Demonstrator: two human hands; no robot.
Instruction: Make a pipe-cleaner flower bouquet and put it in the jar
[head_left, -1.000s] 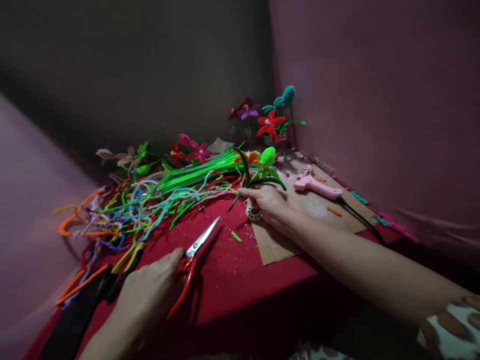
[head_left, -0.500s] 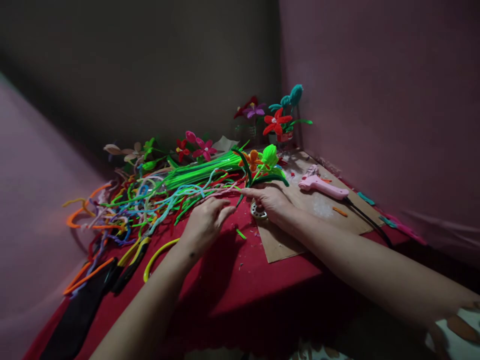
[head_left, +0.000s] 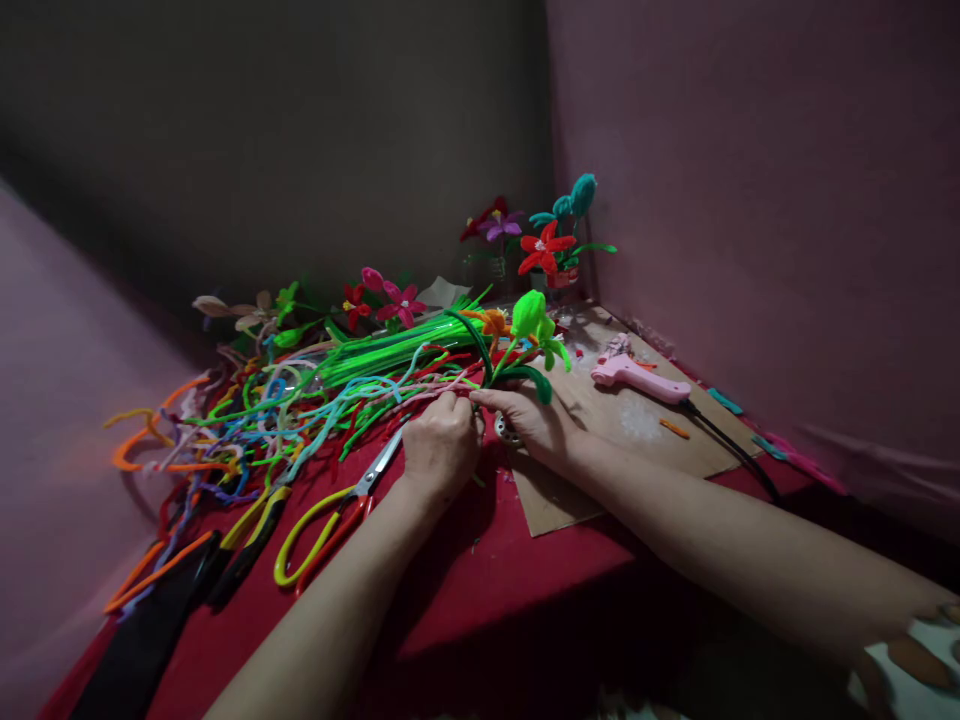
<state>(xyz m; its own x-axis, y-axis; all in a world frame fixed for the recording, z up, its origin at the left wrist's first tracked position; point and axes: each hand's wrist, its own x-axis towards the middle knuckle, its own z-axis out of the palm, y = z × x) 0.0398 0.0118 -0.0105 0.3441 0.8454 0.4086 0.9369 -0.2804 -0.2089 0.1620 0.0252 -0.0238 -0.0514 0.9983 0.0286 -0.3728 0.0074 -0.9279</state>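
Observation:
My right hand (head_left: pixel 541 428) is closed around the stem of a pipe-cleaner flower (head_left: pixel 530 318) with a lime-green bud, a smaller green bloom and curved dark green leaves. Right against it, my left hand (head_left: pixel 442 445) is curled into a fist at the lower end of that stem. Its fingertips and most of the stem are hidden. A round silver piece with holes (head_left: pixel 507 430) lies partly under my right hand. Scissors (head_left: pixel 365 486) with yellow and red handles lie just left of my left hand.
Tangled pipe cleaners (head_left: pixel 262 410) and a bright green bundle (head_left: pixel 397 345) cover the left and back. Pliers (head_left: pixel 251 535) lie at front left. On the cardboard (head_left: pixel 559 495) rests a pink glue gun (head_left: pixel 637 375), its cord (head_left: pixel 731 445) trailing right. Finished flowers (head_left: pixel 546 245) stand behind.
My left hand has moved right and closed at the stem beside my right hand; before, its fingers were apart from it. The flower has tilted slightly. The scissors are less covered now.

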